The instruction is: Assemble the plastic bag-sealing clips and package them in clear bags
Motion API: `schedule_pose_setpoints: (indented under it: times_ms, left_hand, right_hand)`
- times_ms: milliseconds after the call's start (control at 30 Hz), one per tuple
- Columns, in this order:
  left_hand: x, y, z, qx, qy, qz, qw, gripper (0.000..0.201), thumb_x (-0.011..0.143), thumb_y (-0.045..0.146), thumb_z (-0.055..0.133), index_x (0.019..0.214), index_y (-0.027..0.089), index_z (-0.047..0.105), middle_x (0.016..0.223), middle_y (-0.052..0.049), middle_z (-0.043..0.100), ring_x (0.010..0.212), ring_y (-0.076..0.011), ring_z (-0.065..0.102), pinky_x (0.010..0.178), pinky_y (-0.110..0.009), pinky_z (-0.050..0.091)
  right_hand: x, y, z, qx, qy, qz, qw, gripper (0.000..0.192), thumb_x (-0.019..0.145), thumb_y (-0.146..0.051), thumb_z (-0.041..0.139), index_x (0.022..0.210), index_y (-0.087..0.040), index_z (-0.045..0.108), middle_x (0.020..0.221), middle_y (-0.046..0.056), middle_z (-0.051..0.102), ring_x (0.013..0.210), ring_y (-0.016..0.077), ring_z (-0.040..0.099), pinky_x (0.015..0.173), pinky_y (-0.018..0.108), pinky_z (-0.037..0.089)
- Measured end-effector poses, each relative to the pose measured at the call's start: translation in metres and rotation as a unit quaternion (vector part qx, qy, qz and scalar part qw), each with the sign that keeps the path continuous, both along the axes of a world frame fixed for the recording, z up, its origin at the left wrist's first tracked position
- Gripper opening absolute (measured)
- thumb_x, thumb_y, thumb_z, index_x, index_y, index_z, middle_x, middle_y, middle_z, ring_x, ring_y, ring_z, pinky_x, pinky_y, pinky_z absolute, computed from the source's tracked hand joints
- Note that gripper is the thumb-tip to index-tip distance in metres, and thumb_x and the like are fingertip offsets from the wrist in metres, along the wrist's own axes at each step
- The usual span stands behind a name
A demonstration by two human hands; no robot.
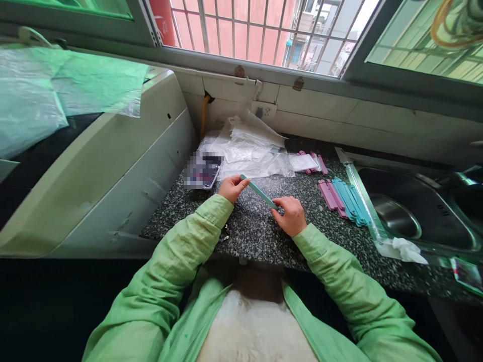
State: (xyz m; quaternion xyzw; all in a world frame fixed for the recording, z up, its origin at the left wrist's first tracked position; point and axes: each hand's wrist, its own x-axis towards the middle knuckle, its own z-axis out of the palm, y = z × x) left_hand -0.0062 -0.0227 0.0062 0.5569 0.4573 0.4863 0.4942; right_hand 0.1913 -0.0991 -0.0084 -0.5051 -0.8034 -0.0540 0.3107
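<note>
- Head view: speckled counter, window along the far side, steel sink to the right.
- Item in hand: one teal strip, slim and flat, held above the counter near its middle, slanting from far-left down to near-right.
- Left hand: fingers pinched together on the strip's far-left end.
- Right hand: fingers closed on the near-right end (thumb hidden beneath, so the exact pinch cannot be told).
- Handling note, as a judgement: a strip this thin is best gripped at the very tips, both ends level, with light pressure so it neither bows nor twists.
- Stock: teal and pink strips lying side by side on the counter, right of the hands, just beside the sink rim; a few more pink ones farther back.
- Clear plastic bags heaped at the far side, below the window.
- White appliance to the left, plastic film draped over it.
</note>
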Motion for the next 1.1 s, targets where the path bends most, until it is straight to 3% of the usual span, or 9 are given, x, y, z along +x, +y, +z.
schedule_pose_setpoints:
  times_ms: [233,533,767,1100]
  left_hand:
    - [0.002,0.007,-0.01,-0.04,0.059,-0.001,0.997,0.038,0.057,0.049,0.062,0.048,0.015,0.047,0.04,0.008,0.033,0.041,-0.0044,0.028,0.042,-0.021,0.019]
    - [0.025,0.013,0.018,-0.049,0.127,0.019,0.991,0.025,0.057,0.032,0.064,0.047,0.014,0.051,0.037,0.008,0.034,0.041,-0.0044,0.026,0.045,-0.022,0.02]
    - [0.076,0.02,0.03,0.004,0.145,0.02,0.989,0.026,0.058,0.025,0.064,0.044,0.015,0.044,0.04,0.007,0.036,0.045,-0.0058,0.031,0.049,-0.023,0.025]
    - [0.16,0.028,0.025,0.011,0.135,0.002,0.991,0.023,0.058,0.022,0.066,0.053,0.017,0.044,0.048,0.007,0.041,0.048,-0.0068,0.037,0.053,-0.023,0.031]
  right_hand:
    - [0.002,-0.003,-0.002,0.066,-0.051,0.0,0.996,0.01,0.077,-0.026,0.056,0.081,-0.018,0.061,0.073,0.003,0.064,0.072,0.0172,0.051,0.067,0.031,0.033]
    - [0.012,-0.009,0.007,0.116,-0.047,-0.027,0.992,0.01,0.076,-0.028,0.058,0.074,-0.019,0.061,0.068,0.001,0.064,0.068,0.0153,0.052,0.066,0.03,0.03]
    - [0.045,-0.016,0.01,0.115,-0.061,-0.097,0.987,0.012,0.076,-0.03,0.057,0.077,-0.02,0.063,0.07,0.0,0.065,0.07,0.0149,0.051,0.067,0.029,0.029]
    - [0.107,-0.03,0.008,0.12,-0.075,-0.198,0.97,0.018,0.08,-0.033,0.054,0.083,-0.019,0.065,0.074,0.002,0.067,0.072,0.0158,0.054,0.068,0.028,0.029]
